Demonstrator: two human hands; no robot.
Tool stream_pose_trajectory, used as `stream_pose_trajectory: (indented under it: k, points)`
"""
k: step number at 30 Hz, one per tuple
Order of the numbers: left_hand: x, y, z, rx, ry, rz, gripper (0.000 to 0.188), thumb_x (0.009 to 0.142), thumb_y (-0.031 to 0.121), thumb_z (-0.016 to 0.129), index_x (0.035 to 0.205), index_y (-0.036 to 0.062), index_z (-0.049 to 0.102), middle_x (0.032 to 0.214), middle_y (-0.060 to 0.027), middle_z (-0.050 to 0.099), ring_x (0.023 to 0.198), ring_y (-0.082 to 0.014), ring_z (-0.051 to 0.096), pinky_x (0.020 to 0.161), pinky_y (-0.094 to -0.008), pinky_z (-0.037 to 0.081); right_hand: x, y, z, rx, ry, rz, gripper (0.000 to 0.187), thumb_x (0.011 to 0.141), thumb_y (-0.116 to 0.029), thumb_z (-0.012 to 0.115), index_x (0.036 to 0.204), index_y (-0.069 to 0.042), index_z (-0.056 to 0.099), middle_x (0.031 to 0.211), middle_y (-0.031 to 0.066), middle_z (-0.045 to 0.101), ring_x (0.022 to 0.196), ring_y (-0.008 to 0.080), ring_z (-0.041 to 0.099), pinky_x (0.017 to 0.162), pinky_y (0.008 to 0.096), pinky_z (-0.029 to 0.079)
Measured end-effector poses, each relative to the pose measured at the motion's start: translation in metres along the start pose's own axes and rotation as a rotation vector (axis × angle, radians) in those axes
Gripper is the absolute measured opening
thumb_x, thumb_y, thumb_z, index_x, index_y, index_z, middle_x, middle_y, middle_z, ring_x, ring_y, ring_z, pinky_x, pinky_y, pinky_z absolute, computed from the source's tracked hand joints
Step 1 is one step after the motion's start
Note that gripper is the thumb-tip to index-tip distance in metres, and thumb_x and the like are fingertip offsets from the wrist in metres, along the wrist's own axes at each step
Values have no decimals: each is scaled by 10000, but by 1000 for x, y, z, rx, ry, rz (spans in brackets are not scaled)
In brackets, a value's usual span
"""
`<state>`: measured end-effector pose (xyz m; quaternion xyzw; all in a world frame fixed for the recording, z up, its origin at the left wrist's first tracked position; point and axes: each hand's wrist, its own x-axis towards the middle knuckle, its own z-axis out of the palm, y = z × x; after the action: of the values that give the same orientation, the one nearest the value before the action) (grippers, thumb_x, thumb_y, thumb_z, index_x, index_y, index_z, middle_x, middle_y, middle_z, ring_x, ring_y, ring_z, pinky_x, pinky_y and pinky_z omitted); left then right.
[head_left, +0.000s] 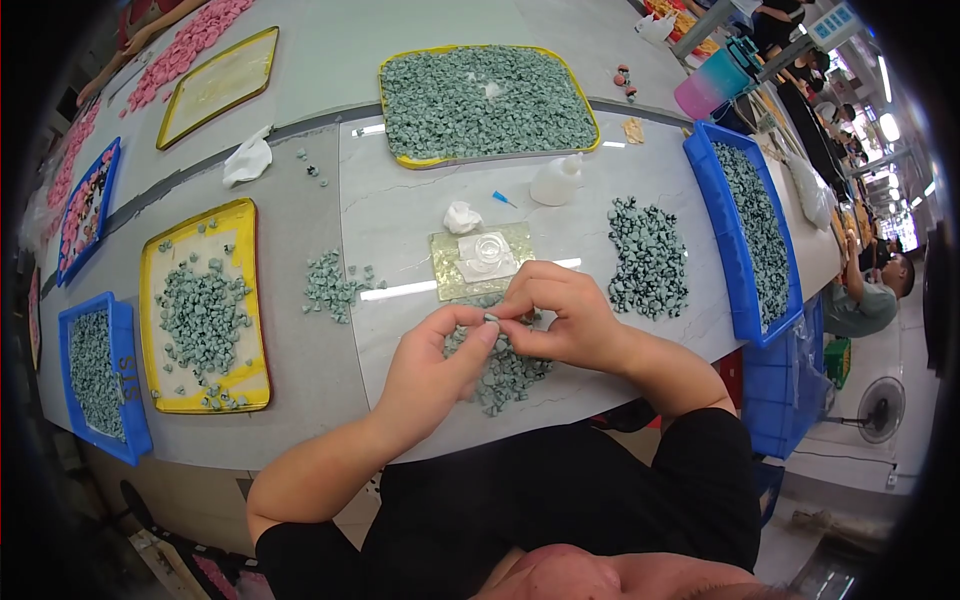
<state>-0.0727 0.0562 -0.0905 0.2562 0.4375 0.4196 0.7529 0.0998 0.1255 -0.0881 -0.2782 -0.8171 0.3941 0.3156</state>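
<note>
My left hand (428, 365) and my right hand (565, 312) meet over the near middle of the table. Thumbs and forefingers of both are pinched together around a small grey-green piece (490, 318), mostly covered by the fingertips. Under them lies a heap of like grey-green pieces (510, 382), partly hidden by the hands. Just beyond the fingers is a greenish flat pad (450, 277) bearing a clear round dish (488, 254). To the left sits a small loose pile (335, 285); to the right, a larger spread with dark parts (647, 257).
A yellow-rimmed tray of green pieces (490, 105) lies at the back, another (262, 350) at left. Blue bins (697, 190) (128, 350) flank the table. Nearby are a white squeeze bottle (556, 182), crumpled tissue (462, 217) and a blue-tipped needle (503, 198).
</note>
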Motion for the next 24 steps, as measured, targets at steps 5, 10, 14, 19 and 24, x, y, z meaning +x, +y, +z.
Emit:
stream_pose_trajectory:
  k: [5, 10, 14, 19, 24]
  points:
    - [1, -4, -6, 51, -20, 52, 152, 913, 176, 516, 919, 24, 517, 603, 26, 408, 488, -37, 308, 426, -196, 223, 0, -1, -1, 81, -92, 58, 130, 674, 20, 669, 784, -23, 617, 742, 53, 576, 673, 154, 551, 571, 255, 431]
    - [0, -3, -4, 71, -4, 55, 167, 918, 184, 508, 913, 18, 525, 600, 21, 410, 486, -41, 306, 430, -201, 230, 0, 0, -3, 126, -104, 87, 111, 688, 10, 668, 780, -25, 617, 748, 53, 582, 674, 155, 547, 578, 262, 428]
    - [-1, -2, -4, 45, -8, 53, 176, 923, 188, 498, 929, 15, 525, 595, 23, 400, 485, -41, 299, 432, -201, 227, 2, -2, -4, 104, -92, 65, 125, 697, 9, 666, 812, -26, 631, 746, 53, 582, 670, 153, 546, 579, 259, 430]
    - [0, -2, -4, -1, -16, 47, 170, 924, 184, 494, 922, 16, 522, 590, 27, 383, 482, -42, 283, 430, -201, 222, 2, -1, -4, 113, -93, 67, 126, 709, 6, 666, 827, -22, 635, 749, 56, 580, 667, 149, 543, 583, 255, 434]
    - [1, -2, -4, -53, -39, 29, 170, 926, 188, 490, 906, 22, 516, 590, 34, 367, 478, -41, 265, 426, -200, 216, 2, 0, -4, 124, -92, 60, 113, 725, 1, 666, 831, -18, 631, 759, 59, 580, 666, 146, 541, 584, 253, 437]
